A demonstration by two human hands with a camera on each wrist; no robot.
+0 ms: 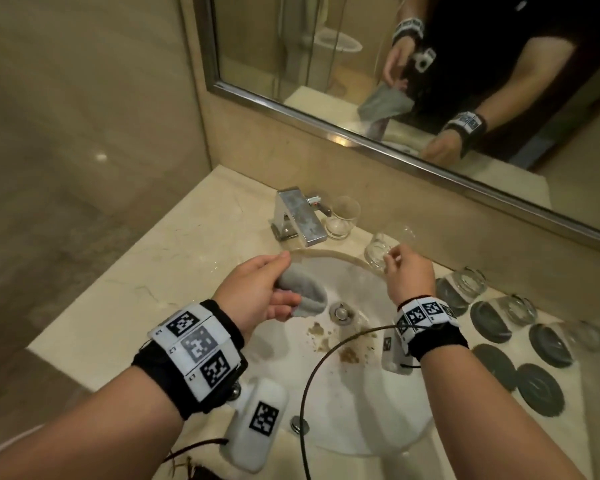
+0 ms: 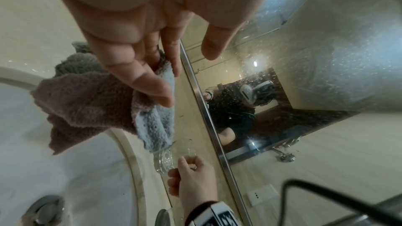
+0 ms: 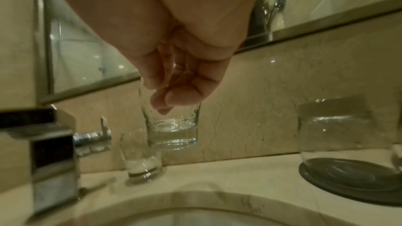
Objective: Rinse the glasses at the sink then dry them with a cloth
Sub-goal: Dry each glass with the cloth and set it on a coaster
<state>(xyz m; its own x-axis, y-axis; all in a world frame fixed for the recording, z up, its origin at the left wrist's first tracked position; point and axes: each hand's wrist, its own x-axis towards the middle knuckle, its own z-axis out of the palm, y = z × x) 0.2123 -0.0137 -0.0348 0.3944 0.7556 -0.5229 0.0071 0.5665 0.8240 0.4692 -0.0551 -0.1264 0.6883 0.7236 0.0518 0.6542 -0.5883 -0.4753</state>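
Right grip (image 1: 407,271) pinches a clear, thick-based glass (image 3: 173,126); left grip (image 1: 257,292) clutches a fluffy grey cloth (image 1: 303,292).

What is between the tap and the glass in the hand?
Another glass stands upright on the counter between the tap and the held glass in the right hand, clearest in the head view.

The cloth (image 2: 91,102) is fluffy terry, grey-blue and mauve. The glass (image 3: 173,126) is clear and smooth. The tap (image 1: 298,216) is shiny metal, spotted. The counter (image 1: 174,258) is glossy veined stone, the sink (image 1: 361,393) glossy white, the coasters (image 1: 539,389) matt dark grey.
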